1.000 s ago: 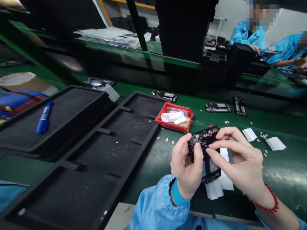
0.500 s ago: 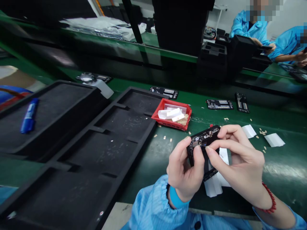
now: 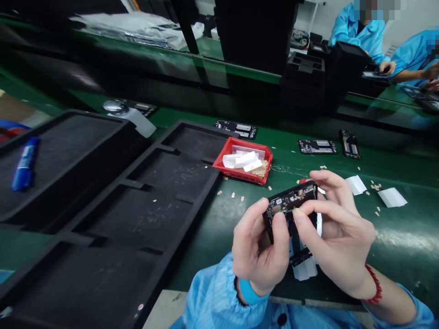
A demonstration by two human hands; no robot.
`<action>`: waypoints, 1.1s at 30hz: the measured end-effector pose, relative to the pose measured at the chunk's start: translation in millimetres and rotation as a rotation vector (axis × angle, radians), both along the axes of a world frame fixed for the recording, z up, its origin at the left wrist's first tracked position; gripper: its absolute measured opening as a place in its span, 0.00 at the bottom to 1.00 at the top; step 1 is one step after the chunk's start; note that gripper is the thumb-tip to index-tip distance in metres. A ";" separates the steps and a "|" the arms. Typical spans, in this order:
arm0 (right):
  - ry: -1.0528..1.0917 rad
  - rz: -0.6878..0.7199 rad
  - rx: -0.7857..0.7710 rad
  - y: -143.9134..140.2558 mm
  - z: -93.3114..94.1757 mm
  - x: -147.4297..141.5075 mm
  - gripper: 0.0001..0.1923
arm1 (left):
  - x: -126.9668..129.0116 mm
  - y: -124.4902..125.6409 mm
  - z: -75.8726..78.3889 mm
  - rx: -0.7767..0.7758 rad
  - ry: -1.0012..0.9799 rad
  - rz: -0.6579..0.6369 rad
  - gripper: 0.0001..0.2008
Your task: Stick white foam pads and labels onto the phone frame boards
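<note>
An opened phone [image 3: 291, 201] shows its circuit board along the upper edge and stands tilted above the bench. My left hand [image 3: 262, 242] grips its left side, thumb on the inner face and fingers behind. My right hand [image 3: 338, 233] is closed at the middle of the phone, thumb and one finger pinched together just under the board; anything tiny between those tips is hidden. Another right finger is raised behind the phone's top right corner. White paper [image 3: 305, 269] lies under the phone, partly covered by it and my hands.
A red bin [image 3: 240, 177] holds white slips and small tan pieces. Black compartment trays [image 3: 202, 214] fill the left, with a blue marker [image 3: 25, 164] on one. More opened phones [image 3: 317, 146] lie behind. Paper slips [image 3: 393, 197] are at right. Two co-workers in blue [image 3: 360, 36] sit across.
My right hand's raised finger has come off the phone's top corner. The phone and both hands have shifted slightly, the left hand a little leftward. The view has also moved slightly.
</note>
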State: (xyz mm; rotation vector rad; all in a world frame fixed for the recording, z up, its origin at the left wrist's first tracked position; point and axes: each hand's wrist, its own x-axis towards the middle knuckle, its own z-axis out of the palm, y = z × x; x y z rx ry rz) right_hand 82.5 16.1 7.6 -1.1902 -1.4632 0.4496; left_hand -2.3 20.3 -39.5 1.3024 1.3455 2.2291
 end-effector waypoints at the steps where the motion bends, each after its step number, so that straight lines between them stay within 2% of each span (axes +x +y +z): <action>1: 0.007 0.001 -0.005 -0.4 0.0 -0.2 0.08 | 0.0 -0.2 0.6 -0.003 -0.003 0.010 0.14; 16: 0.046 0.039 -0.013 -2.8 -0.7 0.2 0.10 | 0.1 3.4 8.6 0.023 0.023 -0.003 0.19; 22: 0.036 0.105 0.004 -2.6 4.8 6.1 0.12 | -3.4 5.2 7.9 -0.001 0.043 -0.012 0.17; 29: 0.043 0.082 -0.009 1.6 -0.8 7.7 0.09 | -2.3 5.6 11.3 0.000 0.030 -0.008 0.15; 33: 0.081 0.058 -0.032 8.4 -5.9 8.4 0.09 | -5.8 2.7 10.8 -0.115 -0.055 -0.108 0.13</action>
